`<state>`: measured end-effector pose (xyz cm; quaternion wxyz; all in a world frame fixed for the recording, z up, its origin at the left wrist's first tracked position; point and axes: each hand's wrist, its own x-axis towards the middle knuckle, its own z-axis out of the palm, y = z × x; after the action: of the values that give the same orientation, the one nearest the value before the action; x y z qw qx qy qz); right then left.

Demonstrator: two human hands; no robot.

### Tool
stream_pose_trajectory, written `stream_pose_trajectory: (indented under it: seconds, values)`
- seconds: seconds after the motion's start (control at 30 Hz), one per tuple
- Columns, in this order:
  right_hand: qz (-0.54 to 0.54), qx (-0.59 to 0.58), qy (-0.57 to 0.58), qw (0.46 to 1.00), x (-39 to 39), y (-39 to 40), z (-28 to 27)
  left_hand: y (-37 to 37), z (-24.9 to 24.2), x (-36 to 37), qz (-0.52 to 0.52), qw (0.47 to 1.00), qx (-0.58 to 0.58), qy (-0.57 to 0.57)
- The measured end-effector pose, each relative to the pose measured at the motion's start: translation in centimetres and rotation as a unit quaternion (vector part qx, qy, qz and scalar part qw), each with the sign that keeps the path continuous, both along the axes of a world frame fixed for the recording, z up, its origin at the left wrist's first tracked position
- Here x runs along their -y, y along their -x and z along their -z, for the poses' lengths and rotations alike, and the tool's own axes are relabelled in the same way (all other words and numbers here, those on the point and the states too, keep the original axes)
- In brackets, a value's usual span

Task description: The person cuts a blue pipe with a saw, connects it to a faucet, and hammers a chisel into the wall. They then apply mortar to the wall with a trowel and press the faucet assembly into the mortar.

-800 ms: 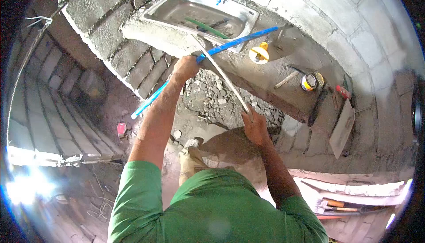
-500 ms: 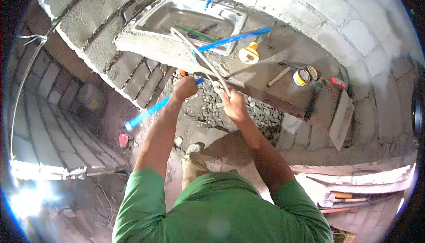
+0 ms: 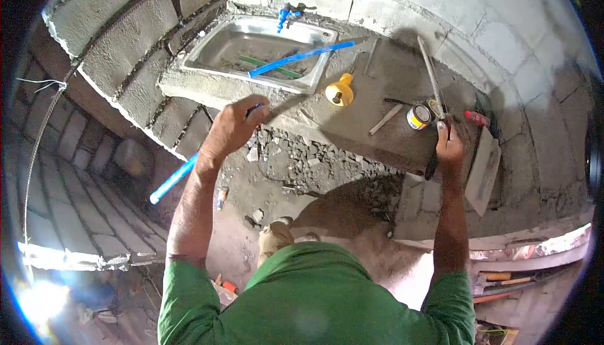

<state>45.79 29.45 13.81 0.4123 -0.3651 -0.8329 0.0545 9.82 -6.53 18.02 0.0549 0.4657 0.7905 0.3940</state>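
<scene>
My left hand (image 3: 236,128) is closed around a blue plastic pipe (image 3: 173,178), whose long end slants down to the left behind my forearm. The fingers hide part of its upper end. At the right, my right hand (image 3: 450,147) grips a long, thin grey tool (image 3: 431,68) that looks like a hacksaw seen edge-on, pointing away over the counter. Beside that hand stand a small yellow-labelled can (image 3: 418,117) and a dark-handled tool (image 3: 431,167). Another blue pipe (image 3: 302,59) lies across the steel sink (image 3: 195,52).
A yellow bulb-shaped item (image 3: 340,91), a flat stick (image 3: 385,120), a red-handled item (image 3: 477,118) and a flat trowel-like blade (image 3: 483,172) rest on the concrete counter (image 3: 358,118). A blue tap (image 3: 286,16) overhangs the sink. Gravel (image 3: 308,156) covers the floor below. Block walls surround me.
My right hand has swung right with the grey tool, away from the left hand and pipe. My left hand has shifted slightly left and remains on the blue pipe.
</scene>
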Motion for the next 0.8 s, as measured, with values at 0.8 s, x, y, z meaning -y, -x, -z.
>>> stream_pose_trajectory:
  seconds: [0.8]
  values:
    - [0.057,-0.038,0.242,0.968,8.9,20.2,-12.5,29.7,4.6,-30.6,0.026,0.991,-0.092,0.088]
